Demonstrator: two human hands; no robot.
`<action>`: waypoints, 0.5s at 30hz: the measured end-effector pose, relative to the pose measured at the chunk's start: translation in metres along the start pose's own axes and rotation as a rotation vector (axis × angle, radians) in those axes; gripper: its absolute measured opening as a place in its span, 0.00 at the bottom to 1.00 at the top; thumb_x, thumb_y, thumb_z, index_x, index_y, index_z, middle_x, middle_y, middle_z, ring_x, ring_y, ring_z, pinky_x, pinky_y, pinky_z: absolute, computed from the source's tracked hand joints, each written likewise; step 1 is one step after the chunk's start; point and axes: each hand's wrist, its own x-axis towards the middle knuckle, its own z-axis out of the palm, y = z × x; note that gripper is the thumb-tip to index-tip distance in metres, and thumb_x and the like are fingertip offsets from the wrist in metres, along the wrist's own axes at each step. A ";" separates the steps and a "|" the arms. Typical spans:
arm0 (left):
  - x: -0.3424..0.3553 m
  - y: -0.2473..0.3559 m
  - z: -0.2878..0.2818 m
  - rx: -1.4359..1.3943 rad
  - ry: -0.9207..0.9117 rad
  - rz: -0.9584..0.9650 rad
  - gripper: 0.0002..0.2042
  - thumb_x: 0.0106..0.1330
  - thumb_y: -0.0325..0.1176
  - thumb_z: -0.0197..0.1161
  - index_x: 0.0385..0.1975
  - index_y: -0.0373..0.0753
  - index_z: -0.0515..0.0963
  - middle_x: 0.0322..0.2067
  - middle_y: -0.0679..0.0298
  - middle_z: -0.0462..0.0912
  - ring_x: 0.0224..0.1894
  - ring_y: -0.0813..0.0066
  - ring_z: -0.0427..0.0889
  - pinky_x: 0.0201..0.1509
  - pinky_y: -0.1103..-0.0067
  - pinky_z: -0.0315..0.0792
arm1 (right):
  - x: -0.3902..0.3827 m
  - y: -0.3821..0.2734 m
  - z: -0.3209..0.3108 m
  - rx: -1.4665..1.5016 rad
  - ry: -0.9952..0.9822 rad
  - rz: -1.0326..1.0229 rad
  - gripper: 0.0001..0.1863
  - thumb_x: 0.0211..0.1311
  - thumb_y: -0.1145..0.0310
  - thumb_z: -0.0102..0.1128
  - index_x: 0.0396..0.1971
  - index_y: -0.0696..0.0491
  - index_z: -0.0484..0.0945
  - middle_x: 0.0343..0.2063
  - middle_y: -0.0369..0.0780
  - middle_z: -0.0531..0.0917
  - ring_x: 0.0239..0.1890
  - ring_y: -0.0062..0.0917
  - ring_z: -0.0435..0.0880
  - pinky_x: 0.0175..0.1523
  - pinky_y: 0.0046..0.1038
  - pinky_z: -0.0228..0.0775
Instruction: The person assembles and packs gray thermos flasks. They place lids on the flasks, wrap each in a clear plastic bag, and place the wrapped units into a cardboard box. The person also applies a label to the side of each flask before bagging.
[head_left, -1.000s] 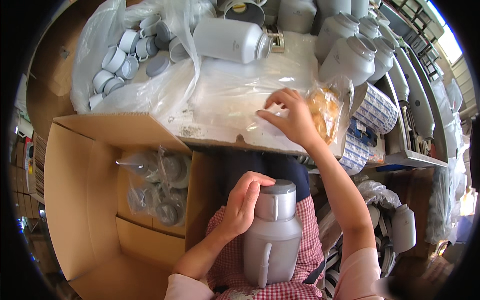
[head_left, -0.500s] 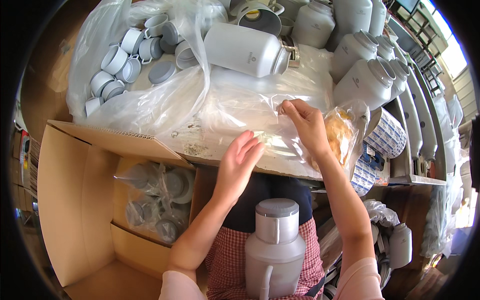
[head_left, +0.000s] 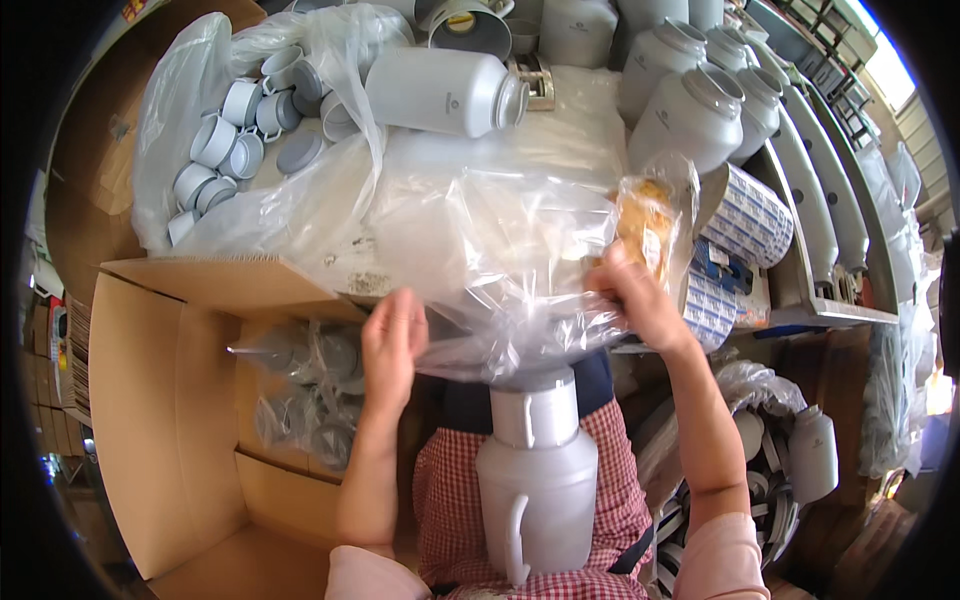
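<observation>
A clear plastic bag [head_left: 515, 290] is stretched between my hands, its lower edge hanging over the top of a grey jug [head_left: 537, 495]. That jug stands upright on my lap, with a handle low at its front and a handled cup over its neck. My left hand [head_left: 393, 340], slightly blurred, grips the bag's left edge. On the opposite side my right hand [head_left: 645, 303] pinches the bag's right edge, close to a plastic-wrapped yellowish item [head_left: 643, 225]. Plastic partly veils the cup's top.
An open cardboard box [head_left: 165, 400] with bagged grey vessels stands at my left. On the bench lie a large bag of grey cups [head_left: 240, 130], a jug body on its side [head_left: 440, 92] and several upright grey bodies [head_left: 685, 120]. Label rolls [head_left: 745, 215] sit at the right.
Both hands have drawn apart and nearer to me. The bag, flat on the bench before, is now lifted and spread out over the top of the jug.
</observation>
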 end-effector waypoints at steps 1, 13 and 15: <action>-0.014 -0.007 -0.001 0.091 -0.014 0.028 0.20 0.85 0.46 0.50 0.29 0.44 0.73 0.21 0.74 0.70 0.21 0.87 0.64 0.26 0.86 0.57 | -0.015 0.007 0.012 -0.158 0.087 -0.067 0.36 0.83 0.42 0.41 0.20 0.55 0.77 0.16 0.31 0.74 0.20 0.14 0.67 0.27 0.23 0.57; -0.166 -0.010 -0.055 -0.069 -1.158 -0.122 0.14 0.79 0.37 0.61 0.35 0.32 0.86 0.33 0.57 0.90 0.38 0.68 0.89 0.47 0.72 0.81 | -0.190 0.037 0.041 0.143 -0.516 -0.379 0.07 0.61 0.71 0.78 0.33 0.57 0.89 0.32 0.40 0.90 0.34 0.26 0.86 0.40 0.31 0.73; -0.183 -0.010 -0.058 0.217 -1.400 -0.364 0.15 0.80 0.39 0.59 0.42 0.33 0.87 0.34 0.61 0.91 0.38 0.72 0.88 0.47 0.74 0.80 | -0.223 0.042 0.052 0.138 -0.640 -0.266 0.08 0.63 0.69 0.77 0.39 0.55 0.91 0.35 0.41 0.91 0.35 0.26 0.87 0.44 0.30 0.77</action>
